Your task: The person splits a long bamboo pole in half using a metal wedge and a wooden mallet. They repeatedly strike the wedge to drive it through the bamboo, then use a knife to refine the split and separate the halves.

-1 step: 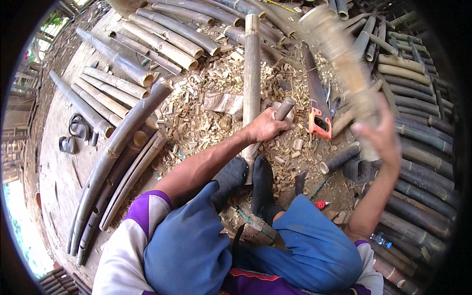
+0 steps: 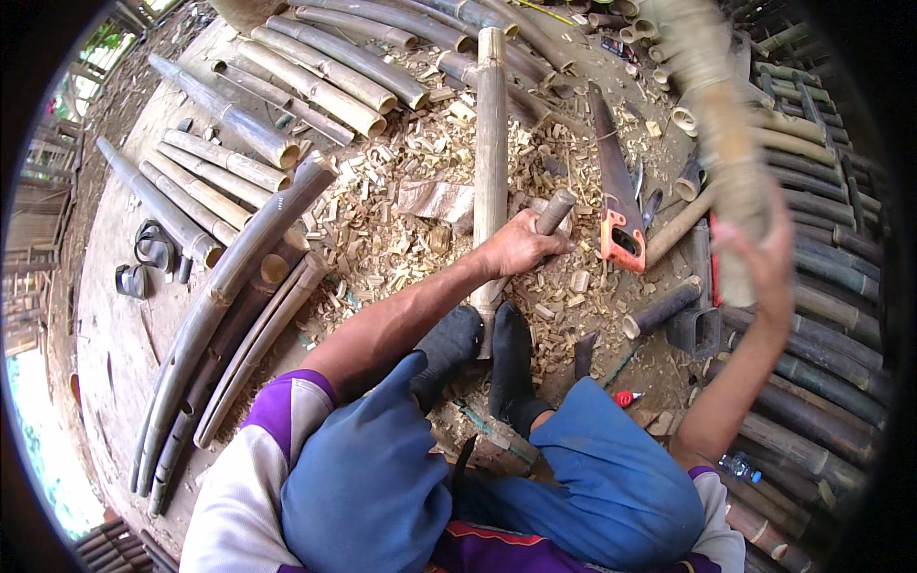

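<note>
My left hand (image 2: 519, 246) is closed around the round wooden handle of a chisel (image 2: 554, 212), whose blade end reaches down to a bamboo pole (image 2: 490, 124). The pole lies lengthwise in front of me, its near end between my two dark-socked feet (image 2: 513, 372). Out to the right, my right hand (image 2: 767, 253) grips the lower end of a thick wooden mallet (image 2: 731, 134). Motion blurs the mallet, which is raised well away from the chisel.
Wood chips (image 2: 420, 215) cover the ground around the pole. A handsaw with an orange handle (image 2: 623, 239) lies right of it. Cut bamboo lengths (image 2: 325, 86) lie at the far left, more bamboo (image 2: 224, 306) near my left arm. Dark bamboo poles (image 2: 821, 420) line the right side.
My right hand has swung the mallet further right, and the mallet stands more upright. The left hand, chisel and bamboo pole have kept their places.
</note>
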### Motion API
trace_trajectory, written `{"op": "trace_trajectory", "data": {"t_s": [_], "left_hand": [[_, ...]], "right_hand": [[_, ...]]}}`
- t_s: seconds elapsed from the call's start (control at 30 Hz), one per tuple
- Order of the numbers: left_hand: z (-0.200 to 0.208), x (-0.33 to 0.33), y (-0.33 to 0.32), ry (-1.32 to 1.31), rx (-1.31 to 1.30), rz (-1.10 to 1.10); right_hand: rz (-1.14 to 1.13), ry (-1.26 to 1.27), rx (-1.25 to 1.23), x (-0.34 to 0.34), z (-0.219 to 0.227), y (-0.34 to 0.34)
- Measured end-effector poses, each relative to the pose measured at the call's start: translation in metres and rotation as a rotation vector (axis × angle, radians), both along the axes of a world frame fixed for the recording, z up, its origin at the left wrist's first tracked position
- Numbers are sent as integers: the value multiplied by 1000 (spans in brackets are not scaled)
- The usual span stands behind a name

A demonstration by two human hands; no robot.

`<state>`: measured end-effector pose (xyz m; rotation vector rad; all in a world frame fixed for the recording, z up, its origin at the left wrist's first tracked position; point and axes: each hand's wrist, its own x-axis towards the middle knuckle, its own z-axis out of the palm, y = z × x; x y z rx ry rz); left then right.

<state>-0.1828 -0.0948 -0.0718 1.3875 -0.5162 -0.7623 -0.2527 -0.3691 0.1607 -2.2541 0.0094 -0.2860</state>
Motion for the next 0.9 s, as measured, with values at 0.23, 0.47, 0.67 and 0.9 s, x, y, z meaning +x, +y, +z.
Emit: {"op": "trace_trajectory", "data": {"t_s": [0.23, 0.47, 0.67, 0.9], "left_hand": [[-37, 8, 4, -801, -54, 38], [-2, -3, 1, 0, 34, -28], [-2, -2, -9, 10, 72, -3], [-7, -24, -1, -43, 95, -112]], "right_hand": [[181, 291, -279, 0, -47, 32], [53, 224, -92, -9, -4, 5], [-35, 149, -24, -23, -28, 8], [71, 425, 38, -38, -14, 49]]}}
